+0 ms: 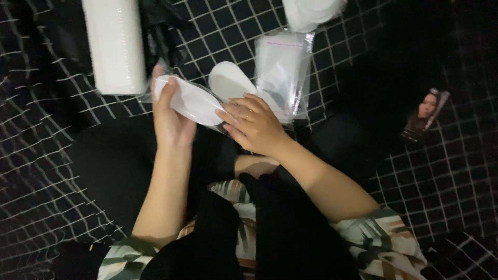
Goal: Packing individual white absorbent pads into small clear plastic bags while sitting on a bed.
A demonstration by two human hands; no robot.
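Head camera, looking down at a person seated on a black cloth [46, 155] with a white grid pattern. The left hand [171, 116] is raised with its palm turned inward, fingers wrapped behind one end of a white oval pad [189, 101] in a clear plastic sleeve, gripping it. The right hand [257, 124] meets the pad's other end, fingers curled and pressed on the sleeve's edge, gripping it too. The pad lies tilted between the two hands, just above the lap.

Just behind it lies a second white oval pad [228, 80], beside a stack of clear plastic bags [282, 70]. A tall white block of stacked pads [115, 44] stands at upper left (wrapped in film). More white pads [311, 10] show at the top edge. A small photo card [426, 114] lies well apart at right.
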